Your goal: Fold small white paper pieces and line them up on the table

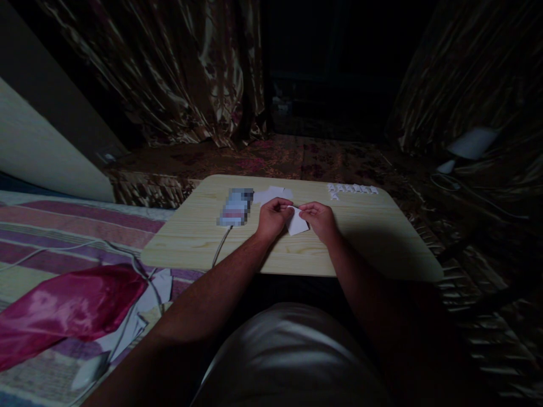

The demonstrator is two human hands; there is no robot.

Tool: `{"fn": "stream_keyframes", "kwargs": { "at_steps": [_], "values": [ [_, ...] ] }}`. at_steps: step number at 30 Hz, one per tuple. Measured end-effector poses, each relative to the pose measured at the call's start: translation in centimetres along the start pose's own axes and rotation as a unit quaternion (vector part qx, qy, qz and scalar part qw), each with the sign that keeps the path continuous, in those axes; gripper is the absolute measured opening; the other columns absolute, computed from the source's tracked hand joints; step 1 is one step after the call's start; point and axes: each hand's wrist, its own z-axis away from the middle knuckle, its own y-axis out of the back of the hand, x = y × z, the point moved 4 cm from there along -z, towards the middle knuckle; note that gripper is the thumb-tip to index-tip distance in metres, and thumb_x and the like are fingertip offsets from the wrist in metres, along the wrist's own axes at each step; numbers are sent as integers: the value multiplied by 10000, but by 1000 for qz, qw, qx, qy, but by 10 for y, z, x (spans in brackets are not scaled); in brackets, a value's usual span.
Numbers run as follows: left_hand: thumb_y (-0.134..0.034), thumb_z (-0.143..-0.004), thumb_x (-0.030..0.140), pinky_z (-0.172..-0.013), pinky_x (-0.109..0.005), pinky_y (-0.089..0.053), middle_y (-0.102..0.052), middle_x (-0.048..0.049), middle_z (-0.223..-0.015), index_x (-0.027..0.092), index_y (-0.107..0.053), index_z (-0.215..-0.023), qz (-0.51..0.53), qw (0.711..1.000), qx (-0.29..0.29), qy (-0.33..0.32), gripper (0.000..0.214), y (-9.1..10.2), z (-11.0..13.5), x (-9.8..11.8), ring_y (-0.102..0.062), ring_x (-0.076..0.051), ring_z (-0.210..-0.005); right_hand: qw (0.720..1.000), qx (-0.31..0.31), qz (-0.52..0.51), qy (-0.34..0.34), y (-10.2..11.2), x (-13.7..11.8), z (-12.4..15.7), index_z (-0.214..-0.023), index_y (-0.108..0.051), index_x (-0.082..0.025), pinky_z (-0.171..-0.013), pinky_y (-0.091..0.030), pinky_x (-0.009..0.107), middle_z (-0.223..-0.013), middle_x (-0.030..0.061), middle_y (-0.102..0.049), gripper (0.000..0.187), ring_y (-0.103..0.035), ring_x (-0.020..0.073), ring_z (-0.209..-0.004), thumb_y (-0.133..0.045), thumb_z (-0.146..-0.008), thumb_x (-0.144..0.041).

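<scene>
A small piece of white paper is held above the near middle of the wooden-topped table. My left hand pinches its upper left edge, fingers curled. On the other side, my right hand grips the upper right edge between thumb and fingers. Just beyond my left hand lie flat white paper sheets. Several small folded white paper pieces stand in a row at the table's far right, with one a little nearer.
A blurred-out phone-like device lies on the table's left, with a cable running off the near edge. To the left, a striped bed carries a shiny pink bag. A white lamp stands at the right beyond the table.
</scene>
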Motion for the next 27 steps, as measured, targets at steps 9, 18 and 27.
{"fn": "stream_keyframes", "kwargs": {
  "at_steps": [9,18,27],
  "values": [
    [-758,-605,239,-562,-237,-446,-662,-7,-674,151,-701,-781,-5,1000,-5,-11,205,-1,1,2,-565,-114,-581,1000,2,-4,15,0,0,0,-831,-716,-173,-575,-482,272,-722,36,-716,239,-641,166,-622,-762,-647,-320],
    [-750,-624,244,-564,-235,-438,-655,-2,-679,156,-705,-780,-24,999,-8,-23,185,0,0,1,-560,-113,-590,1000,10,21,20,0,-3,0,-819,-716,-176,-587,-489,279,-731,41,-718,247,-646,176,-644,-759,-645,-347],
    [-740,-632,243,-559,-235,-426,-645,4,-662,162,-703,-764,-31,999,-7,-28,159,0,1,3,-548,-111,-582,1000,4,16,18,-1,-1,0,-826,-717,-186,-596,-499,285,-737,36,-720,237,-651,180,-654,-748,-651,-342]
  ]
}}
